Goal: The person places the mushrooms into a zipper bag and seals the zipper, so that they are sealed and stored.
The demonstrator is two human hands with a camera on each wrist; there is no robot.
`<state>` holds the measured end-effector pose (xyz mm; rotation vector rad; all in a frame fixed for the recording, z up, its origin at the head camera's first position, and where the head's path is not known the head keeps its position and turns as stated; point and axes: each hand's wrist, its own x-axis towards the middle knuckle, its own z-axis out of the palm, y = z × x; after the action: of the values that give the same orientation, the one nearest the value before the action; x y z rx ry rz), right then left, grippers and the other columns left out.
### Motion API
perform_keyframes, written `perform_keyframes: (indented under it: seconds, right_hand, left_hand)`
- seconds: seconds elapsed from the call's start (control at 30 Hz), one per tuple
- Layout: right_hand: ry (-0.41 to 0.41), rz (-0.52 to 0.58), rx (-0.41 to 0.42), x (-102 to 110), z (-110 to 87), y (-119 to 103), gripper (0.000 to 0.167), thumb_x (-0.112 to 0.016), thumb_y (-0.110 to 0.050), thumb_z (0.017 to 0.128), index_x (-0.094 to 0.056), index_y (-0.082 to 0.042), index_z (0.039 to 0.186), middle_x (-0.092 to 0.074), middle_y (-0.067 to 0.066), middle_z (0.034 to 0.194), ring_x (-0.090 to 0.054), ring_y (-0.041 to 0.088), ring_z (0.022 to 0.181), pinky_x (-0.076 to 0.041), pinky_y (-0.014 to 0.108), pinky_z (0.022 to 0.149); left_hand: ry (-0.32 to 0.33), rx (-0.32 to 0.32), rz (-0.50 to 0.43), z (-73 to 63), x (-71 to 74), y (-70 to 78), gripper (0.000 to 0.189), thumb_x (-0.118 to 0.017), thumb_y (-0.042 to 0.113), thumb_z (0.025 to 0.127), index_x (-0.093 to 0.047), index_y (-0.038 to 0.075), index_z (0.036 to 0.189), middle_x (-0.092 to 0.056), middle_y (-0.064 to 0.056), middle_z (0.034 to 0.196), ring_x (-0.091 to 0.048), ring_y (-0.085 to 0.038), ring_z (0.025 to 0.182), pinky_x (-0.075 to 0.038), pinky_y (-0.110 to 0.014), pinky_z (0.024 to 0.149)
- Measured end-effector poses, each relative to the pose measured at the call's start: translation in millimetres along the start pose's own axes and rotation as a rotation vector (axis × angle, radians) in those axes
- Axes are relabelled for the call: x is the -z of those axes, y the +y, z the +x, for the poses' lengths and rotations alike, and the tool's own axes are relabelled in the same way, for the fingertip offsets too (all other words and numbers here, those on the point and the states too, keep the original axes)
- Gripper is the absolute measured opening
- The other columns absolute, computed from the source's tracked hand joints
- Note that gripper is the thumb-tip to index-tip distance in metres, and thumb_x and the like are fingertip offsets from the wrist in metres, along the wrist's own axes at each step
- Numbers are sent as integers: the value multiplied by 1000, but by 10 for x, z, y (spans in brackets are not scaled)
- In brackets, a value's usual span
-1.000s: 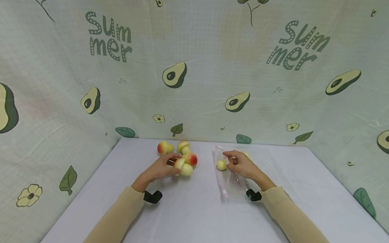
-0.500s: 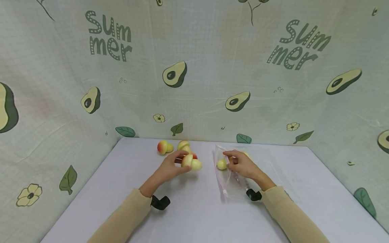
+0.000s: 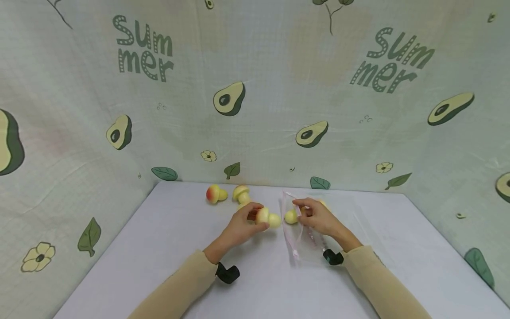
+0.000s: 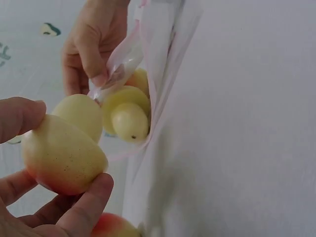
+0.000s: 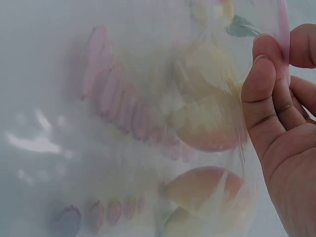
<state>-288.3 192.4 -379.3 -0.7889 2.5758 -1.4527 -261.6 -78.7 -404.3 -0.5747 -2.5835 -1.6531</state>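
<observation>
My left hand (image 3: 241,227) holds a pale yellow toy mushroom (image 4: 64,155) with a red-blushed cap, thumb on one side and fingers on the other. Its stem points right, toward the mouth of a clear zip bag (image 3: 311,253) with pink edging. With thumb and fingers, my right hand (image 3: 320,217) pinches the bag's upper edge and keeps the mouth apart. Inside, a yellow mushroom (image 4: 129,122) lies stem-first at the opening. More mushrooms (image 5: 207,123) show blurred through the plastic in the right wrist view.
Two more toy mushrooms, one red and yellow (image 3: 214,194) and one paler (image 3: 241,193), lie at the back left of the white table (image 3: 255,288). Another red-capped one (image 4: 113,226) is mostly hidden behind my left hand. A printed cloth (image 3: 271,102) hangs behind the table.
My left hand has carried its mushroom rightward from the loose group to just left of the bag's mouth. My right hand and the bag have stayed in place.
</observation>
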Motion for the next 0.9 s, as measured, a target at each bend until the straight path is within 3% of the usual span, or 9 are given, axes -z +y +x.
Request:
perform_keyframes:
  seconds: [0.17, 0.37, 0.57, 0.73, 0.9]
  right_hand:
    - [5, 12, 29, -20, 62, 250, 50, -61, 5, 82, -51, 8, 131, -49, 24, 110, -41, 4, 53, -38, 18, 48]
    - [7, 29, 20, -19, 76, 280, 51, -62, 6, 81, -50, 9, 130, -50, 23, 109, -44, 6, 52, -38, 20, 45]
    - [3, 22, -3, -12, 77, 279, 51, -61, 5, 82, -50, 8, 132, -50, 24, 113, -43, 5, 52, -38, 19, 46]
    - [7, 20, 15, -12, 75, 273, 51, -62, 4, 81, -50, 8, 130, -50, 25, 110, -42, 5, 52, -38, 19, 46]
    - [12, 21, 32, -14, 74, 277, 51, -63, 6, 80, -51, 10, 129, -50, 25, 109, -42, 4, 52, -38, 19, 46]
  left_hand:
    - [-6, -21, 9, 43, -168, 4, 50, -76, 26, 80, -57, 9, 124, -58, -4, 115, -58, -20, 97, -49, -38, 85]
    - [55, -30, 48, 103, -279, 40, 49, -76, 21, 79, -57, 6, 122, -60, -7, 111, -59, -20, 91, -50, -34, 80]
    - [114, -20, 66, 173, -350, 32, 50, -76, 19, 80, -56, 4, 124, -60, -7, 111, -57, -21, 98, -50, -35, 85]
    - [138, -64, 145, 215, -391, -5, 51, -77, 17, 79, -57, 3, 122, -59, -7, 106, -54, -20, 94, -47, -31, 80]
    - [150, -62, 215, 228, -409, 16, 51, -78, 17, 78, -56, 3, 123, -57, -8, 103, -51, -20, 93, -45, -35, 82]
